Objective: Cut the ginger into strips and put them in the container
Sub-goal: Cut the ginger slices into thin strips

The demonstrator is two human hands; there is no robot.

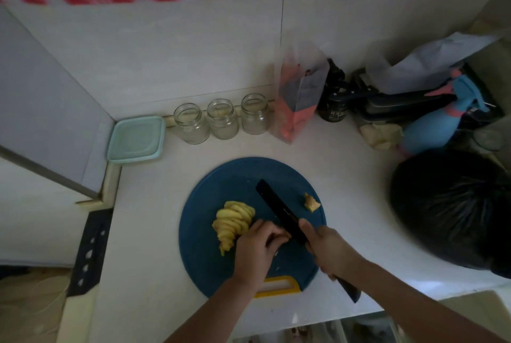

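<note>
1. Round blue cutting board near white counter's front edge; bare counter to its left.
2. Left hand pinches ginger piece beside yellow ginger slices on board; right hand grips black knife.
3. Lidded teal square container back-left, contents hidden.

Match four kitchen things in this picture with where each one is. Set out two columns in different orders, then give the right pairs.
1 knife
2 ginger slices
3 glass jars
4 green-lidded container

a fanned out on the blue board
b gripped by the right hand
c in the corner, left of the jars
d standing in a row behind the board

Pairs: 1-b, 2-a, 3-d, 4-c
</note>
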